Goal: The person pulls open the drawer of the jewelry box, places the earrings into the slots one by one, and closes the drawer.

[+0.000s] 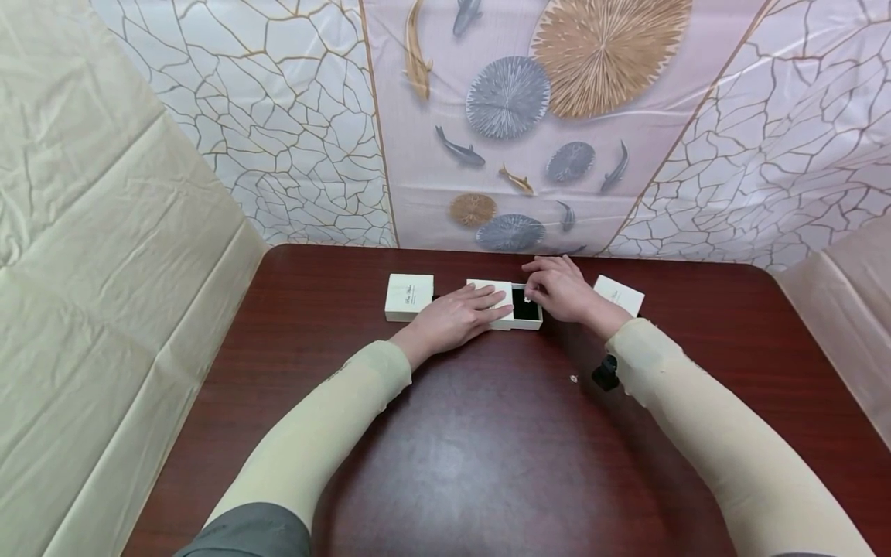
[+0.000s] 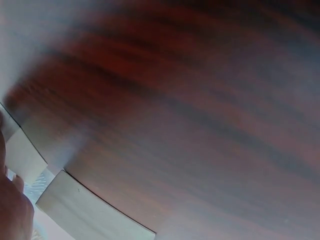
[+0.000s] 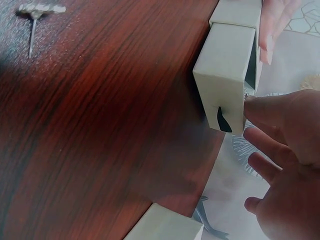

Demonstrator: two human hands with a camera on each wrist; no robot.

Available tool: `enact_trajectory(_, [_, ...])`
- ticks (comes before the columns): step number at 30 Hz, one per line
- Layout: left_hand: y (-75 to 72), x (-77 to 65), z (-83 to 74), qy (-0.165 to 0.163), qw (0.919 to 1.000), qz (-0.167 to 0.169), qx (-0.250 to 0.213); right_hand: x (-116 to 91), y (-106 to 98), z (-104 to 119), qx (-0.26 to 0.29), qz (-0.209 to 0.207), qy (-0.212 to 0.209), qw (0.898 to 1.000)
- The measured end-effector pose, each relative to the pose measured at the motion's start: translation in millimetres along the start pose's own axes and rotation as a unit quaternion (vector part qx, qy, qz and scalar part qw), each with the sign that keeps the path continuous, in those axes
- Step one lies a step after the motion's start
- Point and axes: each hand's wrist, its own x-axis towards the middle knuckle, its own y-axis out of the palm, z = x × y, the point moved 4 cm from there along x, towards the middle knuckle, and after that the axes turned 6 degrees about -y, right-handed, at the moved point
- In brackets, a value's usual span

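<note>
A small white drawer-style jewelry box [image 1: 526,325] lies at the table's back, its tray slid partly out to the right and showing a black lining. My left hand [image 1: 455,317] rests on the box's sleeve with fingers stretched over it. At the tray, my right hand [image 1: 560,290] pinches a small silvery earring [image 1: 527,300] between thumb and index finger; the fingertips hide most of it. A black ribbon tab [image 3: 223,120] hangs from the tray's end in the right wrist view. Nearer me on the table lies another stud earring [image 1: 574,379], its post visible in the right wrist view.
One closed white box [image 1: 409,298] stands left of my left hand. Another white box [image 1: 619,294] sits to the right, partly behind my right wrist. The dark red wooden table [image 1: 445,464] ends at a patterned cloth [image 1: 515,178] behind the boxes.
</note>
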Motion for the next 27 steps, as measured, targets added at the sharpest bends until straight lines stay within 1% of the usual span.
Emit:
enact_trajectory(7, [-0.1, -0.2, 0.4, -0.003, 1.0000, 0.007, -0.001, 0.9, -2.5, -0.6, 0.000, -0.001, -0.001, 1.000])
enact_trajectory(12, [-0.1, -0.1, -0.1, -0.001, 1.0000, 0.005, 0.001, 1.2, -1.9, -0.6, 0.011, 0.003, 0.002, 1.000])
enact_trajectory(18, [0.2, 0.4, 0.2, -0.005, 0.9999, 0.011, 0.002, 1.8, -0.5, -1.4, 0.024, 0.010, 0.004, 1.000])
enact_trajectory(27, [0.8, 0.5, 0.1, -0.009, 0.9999, 0.012, 0.007, 2.6, 0.4, -1.3, 0.028, 0.003, 0.004, 1.000])
